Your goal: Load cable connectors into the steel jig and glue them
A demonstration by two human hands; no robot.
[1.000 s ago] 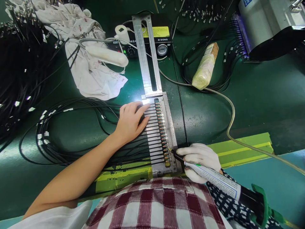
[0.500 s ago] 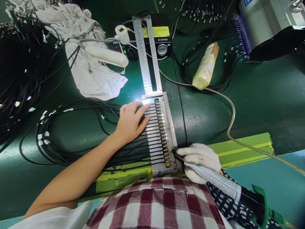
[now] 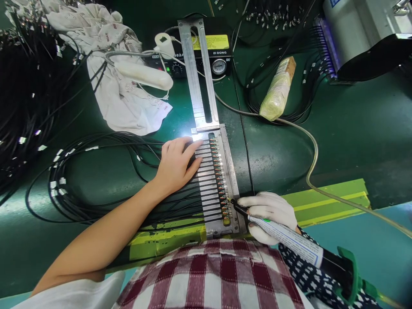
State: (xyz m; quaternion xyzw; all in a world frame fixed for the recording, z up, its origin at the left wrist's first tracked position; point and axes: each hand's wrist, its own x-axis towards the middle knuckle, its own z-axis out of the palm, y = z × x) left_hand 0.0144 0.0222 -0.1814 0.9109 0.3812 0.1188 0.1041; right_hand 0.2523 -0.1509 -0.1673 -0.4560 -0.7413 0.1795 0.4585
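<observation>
A metal fixture [image 3: 233, 184] lies on the green table, with several black cables [image 3: 183, 197] laid side by side across it, their stripped ends and small connectors in a column at its right part. My bare left hand [image 3: 177, 163] rests on the cables and the fixture's left edge, fingers spread. My white-gloved right hand [image 3: 272, 214] is wrapped round a glue syringe [image 3: 289, 240] with a black nozzle and a printed label. The nozzle tip is at the lower connectors; whether it touches them cannot be told.
Coiled cables [image 3: 61, 189] lie at left, below a white cloth [image 3: 119, 86]. A black dispenser box [image 3: 222, 53] stands behind the fixture. A wrapped yellowish bundle [image 3: 278, 90] and a grey machine [image 3: 360, 38] are at right. A hose [image 3: 313, 150] curves across the table.
My right hand and the syringe have shifted slightly up and left, and the nozzle tip has moved a little farther up the connector column. My left hand stays in place.
</observation>
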